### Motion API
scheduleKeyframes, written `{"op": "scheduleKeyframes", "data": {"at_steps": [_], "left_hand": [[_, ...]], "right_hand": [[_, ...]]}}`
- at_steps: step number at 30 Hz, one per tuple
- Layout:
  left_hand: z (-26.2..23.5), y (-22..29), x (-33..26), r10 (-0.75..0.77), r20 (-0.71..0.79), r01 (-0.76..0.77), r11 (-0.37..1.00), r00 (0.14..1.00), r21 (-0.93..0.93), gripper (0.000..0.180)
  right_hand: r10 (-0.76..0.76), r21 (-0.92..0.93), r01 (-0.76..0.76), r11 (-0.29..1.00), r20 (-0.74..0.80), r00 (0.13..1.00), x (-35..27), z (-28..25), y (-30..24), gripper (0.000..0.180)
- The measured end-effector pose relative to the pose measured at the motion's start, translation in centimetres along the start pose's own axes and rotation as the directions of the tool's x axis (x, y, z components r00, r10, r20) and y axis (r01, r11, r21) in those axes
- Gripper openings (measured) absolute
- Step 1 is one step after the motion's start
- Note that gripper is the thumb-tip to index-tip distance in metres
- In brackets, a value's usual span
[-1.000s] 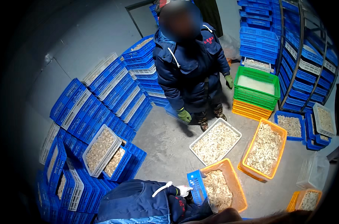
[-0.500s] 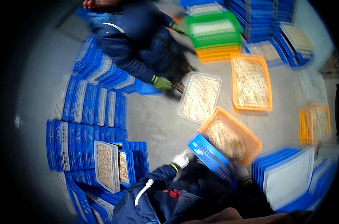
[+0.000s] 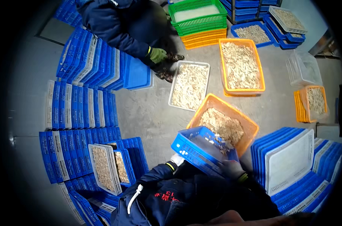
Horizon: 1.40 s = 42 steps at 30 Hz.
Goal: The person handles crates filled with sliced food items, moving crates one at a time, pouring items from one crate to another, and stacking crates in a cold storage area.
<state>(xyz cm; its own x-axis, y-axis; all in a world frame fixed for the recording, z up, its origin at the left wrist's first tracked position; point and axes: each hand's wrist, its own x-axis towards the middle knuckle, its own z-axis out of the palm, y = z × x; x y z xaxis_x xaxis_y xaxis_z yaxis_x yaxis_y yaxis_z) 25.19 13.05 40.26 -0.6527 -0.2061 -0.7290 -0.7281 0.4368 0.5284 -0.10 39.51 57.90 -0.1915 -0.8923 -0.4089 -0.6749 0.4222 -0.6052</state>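
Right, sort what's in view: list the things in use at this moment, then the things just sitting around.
In use:
- blue crate, tilted, gripped by the left hand and right hand
- tilted orange crate, with pale pieces lying in it

Sitting around:
- white tray of pieces
- flat orange crate, full
- green crate on orange ones
- upright blue crate stacks
- co-worker's gloved hand

left hand [image 3: 177, 159]: gloved, gripping, forearm bent inward | right hand [image 3: 231, 168]: gloved, fingers closed, gripping
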Motion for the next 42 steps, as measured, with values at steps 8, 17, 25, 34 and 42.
{"op": "scheduleKeyframes", "data": {"at_steps": [8,17,25,34,42], "left_hand": [[-3.5,-1.4,-0.9,-0.087,0.007,0.087,0.981,0.996,-0.172,0.033],[-6.5,-2.8,-4.2,-0.155,0.121,0.18,0.955,0.98,-0.237,0.026],[-3.6,4.2,-11.7,0.14,0.274,0.271,0.039,0.952,-0.962,0.038],[4.3,-1.7,-8.4,-0.696,-0.085,0.543,0.624,0.713,-0.561,0.041],[-1.0,-13.5,-12.9,-0.232,-0.435,0.051,0.92,0.87,-0.389,0.021]], "right_hand": [[0.355,0.144,-0.337,0.93,-0.125,0.927,-1.3,-3.3,-4.0,0.037],[0.373,0.061,-0.378,0.924,0.08,0.924,1.6,4.3,-7.0,0.046],[0.273,0.008,-0.272,0.962,-0.041,0.961,0.2,8.1,-8.9,0.045],[0.054,0.16,-0.079,0.984,0.157,0.986,5.4,19.4,-18.8,0.041],[-0.109,0.342,0.157,0.926,-0.157,0.982,2.2,15.7,-23.0,0.031]]}}
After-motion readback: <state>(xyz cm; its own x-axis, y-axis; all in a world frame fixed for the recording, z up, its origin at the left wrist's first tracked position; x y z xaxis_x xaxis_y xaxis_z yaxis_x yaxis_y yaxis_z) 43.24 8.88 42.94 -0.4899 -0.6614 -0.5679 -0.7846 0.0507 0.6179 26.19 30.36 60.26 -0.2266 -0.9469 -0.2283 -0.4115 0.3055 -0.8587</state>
